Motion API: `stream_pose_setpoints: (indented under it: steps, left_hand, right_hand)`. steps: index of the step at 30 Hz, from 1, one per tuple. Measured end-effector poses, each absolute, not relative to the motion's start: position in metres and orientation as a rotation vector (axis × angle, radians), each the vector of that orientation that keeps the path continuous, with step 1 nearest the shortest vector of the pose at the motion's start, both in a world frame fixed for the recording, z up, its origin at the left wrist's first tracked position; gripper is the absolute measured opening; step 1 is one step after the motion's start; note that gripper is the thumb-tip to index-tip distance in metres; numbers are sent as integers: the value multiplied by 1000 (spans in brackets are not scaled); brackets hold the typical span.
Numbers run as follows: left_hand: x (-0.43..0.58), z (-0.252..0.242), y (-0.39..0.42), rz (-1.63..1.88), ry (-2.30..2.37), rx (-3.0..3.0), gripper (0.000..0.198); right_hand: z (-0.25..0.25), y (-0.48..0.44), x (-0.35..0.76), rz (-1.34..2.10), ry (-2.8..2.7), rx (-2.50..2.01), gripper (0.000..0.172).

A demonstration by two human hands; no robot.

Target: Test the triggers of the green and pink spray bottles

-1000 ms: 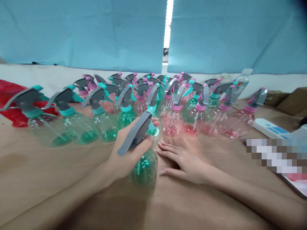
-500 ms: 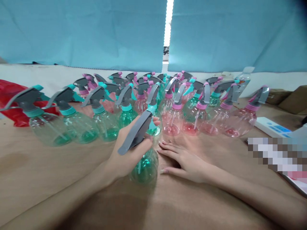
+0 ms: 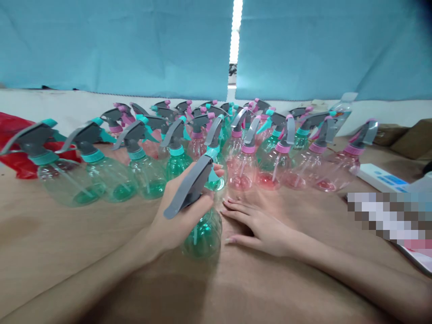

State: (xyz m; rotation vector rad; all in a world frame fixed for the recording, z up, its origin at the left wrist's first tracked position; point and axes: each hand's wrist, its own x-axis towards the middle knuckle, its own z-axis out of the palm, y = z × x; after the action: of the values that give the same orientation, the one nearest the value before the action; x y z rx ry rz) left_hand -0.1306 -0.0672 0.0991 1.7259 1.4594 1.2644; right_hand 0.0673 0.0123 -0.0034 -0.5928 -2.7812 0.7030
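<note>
My left hand is wrapped round the neck of a green spray bottle, whose grey trigger head points away from me. The bottle's clear green body shows below my fingers, and part of its neck is hidden by them. Flat on the brown tabletop, with fingers spread, rests my right hand, just right of that bottle and apart from it. Beyond both hands runs a front row of spray bottles: green ones on the left and pink ones on the right.
More spray bottles crowd behind the front row. A red plastic bag lies far left. On the right are a white device with a blue display, a blurred-out flat object, brown boxes and a clear bottle. Blue curtain hangs behind.
The view has shifted very slightly. Both hands and the held spray bottle keep their places.
</note>
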Motion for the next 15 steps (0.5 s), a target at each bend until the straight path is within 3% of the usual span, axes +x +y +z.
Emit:
stream_pose_setpoints:
  steps: [15]
  left_hand:
    - [-133,94,-64,1306,1452,1708,38]
  right_hand:
    - [-1,11,68,750,-2742,-583,71]
